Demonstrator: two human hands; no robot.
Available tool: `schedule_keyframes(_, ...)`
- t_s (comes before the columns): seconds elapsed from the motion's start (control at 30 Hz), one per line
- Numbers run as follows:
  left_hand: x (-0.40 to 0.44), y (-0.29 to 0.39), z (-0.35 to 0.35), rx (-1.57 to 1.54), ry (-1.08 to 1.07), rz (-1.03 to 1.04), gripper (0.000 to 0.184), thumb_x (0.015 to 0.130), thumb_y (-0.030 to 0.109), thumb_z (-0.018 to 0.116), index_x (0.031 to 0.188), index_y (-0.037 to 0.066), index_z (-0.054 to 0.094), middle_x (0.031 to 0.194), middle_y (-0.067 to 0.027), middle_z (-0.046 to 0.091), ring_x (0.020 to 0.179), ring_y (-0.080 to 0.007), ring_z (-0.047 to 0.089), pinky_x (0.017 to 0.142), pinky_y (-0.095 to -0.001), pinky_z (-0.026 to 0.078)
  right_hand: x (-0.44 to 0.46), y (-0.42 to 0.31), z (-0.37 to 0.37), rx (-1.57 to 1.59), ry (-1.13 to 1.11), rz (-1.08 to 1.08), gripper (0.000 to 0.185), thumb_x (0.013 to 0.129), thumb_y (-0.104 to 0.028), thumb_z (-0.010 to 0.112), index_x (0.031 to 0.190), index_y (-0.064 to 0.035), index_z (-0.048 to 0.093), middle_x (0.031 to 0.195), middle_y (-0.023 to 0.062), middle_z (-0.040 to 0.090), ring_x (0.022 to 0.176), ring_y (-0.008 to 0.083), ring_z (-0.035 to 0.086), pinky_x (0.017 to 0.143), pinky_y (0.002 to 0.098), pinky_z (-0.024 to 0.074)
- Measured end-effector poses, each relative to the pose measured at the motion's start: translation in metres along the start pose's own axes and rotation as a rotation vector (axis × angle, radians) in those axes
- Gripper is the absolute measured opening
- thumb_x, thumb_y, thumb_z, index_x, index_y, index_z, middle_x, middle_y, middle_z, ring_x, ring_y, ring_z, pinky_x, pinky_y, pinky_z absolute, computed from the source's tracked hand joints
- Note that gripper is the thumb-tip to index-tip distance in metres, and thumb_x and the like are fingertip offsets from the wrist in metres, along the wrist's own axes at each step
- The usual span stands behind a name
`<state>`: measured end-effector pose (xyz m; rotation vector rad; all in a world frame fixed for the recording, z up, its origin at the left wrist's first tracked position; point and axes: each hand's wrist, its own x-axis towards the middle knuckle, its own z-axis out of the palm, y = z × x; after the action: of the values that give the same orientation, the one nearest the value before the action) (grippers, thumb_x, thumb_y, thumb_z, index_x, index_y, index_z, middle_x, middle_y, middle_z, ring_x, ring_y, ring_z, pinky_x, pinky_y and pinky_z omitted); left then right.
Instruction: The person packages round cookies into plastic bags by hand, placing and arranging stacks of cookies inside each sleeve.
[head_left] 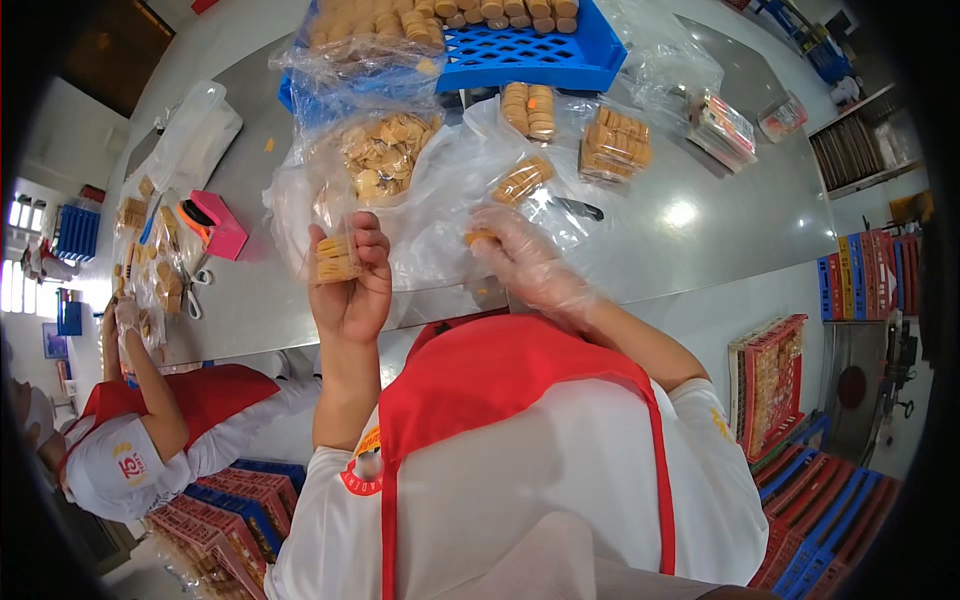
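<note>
At the near edge of the metal table (690,240), left hand (348,270) was bare, palm showing, fingers curled around a bagged cookie stack (335,259). Clear film ran up from the stack. Right hand (520,258) wore a thin clear glove, fingertips pinched on a cookie (480,237); mostly covered, couldn't tell if more than one. Hands were apart, stack on the left, loose cookie on the right.

Just beyond the right hand: a small cookie pack (523,180) on crumpled clear plastic. Larger wrapped pack (615,143) sat further right. Beyond the left hand: an open bag of flat cookies (388,155). Blue crate (535,58) at the far side, cookies in rows. Off left: pink holder (228,235), scissors (198,293) near it, co-worker (180,410) at the same table.
</note>
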<state>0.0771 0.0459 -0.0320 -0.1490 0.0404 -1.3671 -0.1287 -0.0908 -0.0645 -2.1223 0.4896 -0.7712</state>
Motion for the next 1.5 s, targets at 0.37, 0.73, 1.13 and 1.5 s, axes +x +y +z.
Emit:
schedule_keyframes(0.37,-0.01,0.007,0.0,-0.012,0.008,0.046,0.042,0.101,0.03,0.055,0.119,-0.007,0.049,0.117,-0.017,0.052,0.103,-0.0283,0.057,0.089,-0.0373,0.054,0.013,0.037,0.031,-0.64,-0.283,-0.349,0.025,0.084,-0.014,0.064,0.109,-0.0087,0.065,0.12,0.009,0.059,0.11,0.0325,0.053,0.097,0.0431,0.0443)
schedule_keyframes(0.73,0.005,-0.001,0.005,-0.007,0.071,-0.015,0.041,0.101,0.034,0.055,0.116,-0.004,0.06,0.116,-0.0208,0.057,0.102,-0.0295,0.059,0.086,-0.0353,0.055,0.045,0.003,0.027,0.286,-0.337,0.539,0.031,0.088,-0.017,0.056,0.113,0.0016,0.063,0.096,0.0066,0.064,0.087,0.0163,0.058,0.079,0.0279,0.0456)
schedule_keyframes(1.13,-0.01,0.005,-0.002,0.026,0.107,0.059,0.04,0.1,0.029,0.058,0.118,-0.006,0.05,0.114,-0.015,0.054,0.102,-0.0289,0.058,0.09,-0.0379,0.055,0.048,0.031,0.042,0.649,-0.307,0.592,0.036,0.093,-0.015,0.052,0.123,0.0035,0.062,0.108,0.0068,0.064,0.095,0.0146,0.058,0.085,0.0292,0.0474)
schedule_keyframes(1.5,-0.016,0.011,-0.005,0.075,0.112,0.101,0.042,0.102,0.035,0.053,0.117,-0.004,0.059,0.117,-0.0211,0.058,0.103,-0.0302,0.058,0.088,-0.0359,0.055,0.02,0.03,0.036,-0.235,-0.176,-0.173,0.041,0.083,-0.012,0.068,0.122,-0.0074,0.058,0.123,0.0148,0.058,0.108,0.0361,0.057,0.093,0.0434,0.0481)
